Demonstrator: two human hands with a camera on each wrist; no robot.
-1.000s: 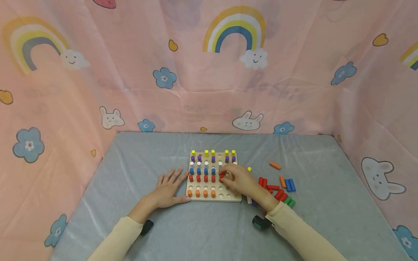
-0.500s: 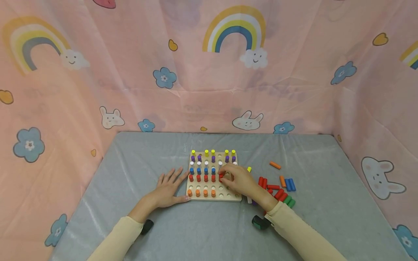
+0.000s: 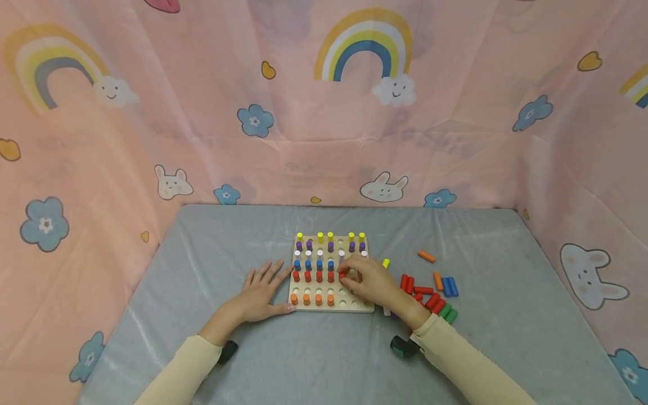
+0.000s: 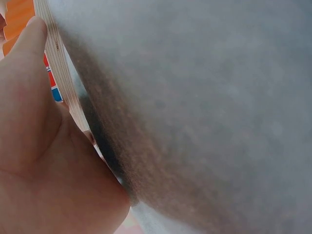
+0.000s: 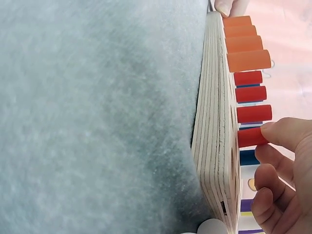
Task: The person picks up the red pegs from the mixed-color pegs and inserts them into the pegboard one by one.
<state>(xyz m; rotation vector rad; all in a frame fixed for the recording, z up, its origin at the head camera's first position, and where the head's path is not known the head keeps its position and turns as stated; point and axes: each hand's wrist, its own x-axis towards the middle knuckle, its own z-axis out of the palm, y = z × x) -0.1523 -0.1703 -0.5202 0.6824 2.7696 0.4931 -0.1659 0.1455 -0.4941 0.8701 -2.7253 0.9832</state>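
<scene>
A light wooden pegboard [image 3: 354, 308] stands on the grey table, with rows of coloured round pegs upright in its holes. My left hand [image 3: 259, 295] lies with fingers spread along the board's left side, its thumb at the near left corner. Between thumb and index finger, my right hand [image 3: 372, 279] pinches a red peg [image 5: 251, 137] at the right end of the red row. That peg is upright at the board, and its lower end seems to sit in a hole. The near row holds several orange pegs [image 3: 318, 300]. My right hand hides part of the board's right side.
Right of the board lie loose pegs: red pegs [image 3: 423, 291], blue pegs [image 3: 449, 287], green pegs [image 3: 448, 313], orange pegs [image 3: 426, 256] and a yellow peg [image 3: 386, 263]. Some are partly hidden under my right forearm. A pink patterned curtain [image 3: 304, 112] surrounds the table [image 3: 243, 225].
My right hand has shifted only very slightly at the red peg, its fingers still on it. The left hand and the loose pegs have stayed where they were.
</scene>
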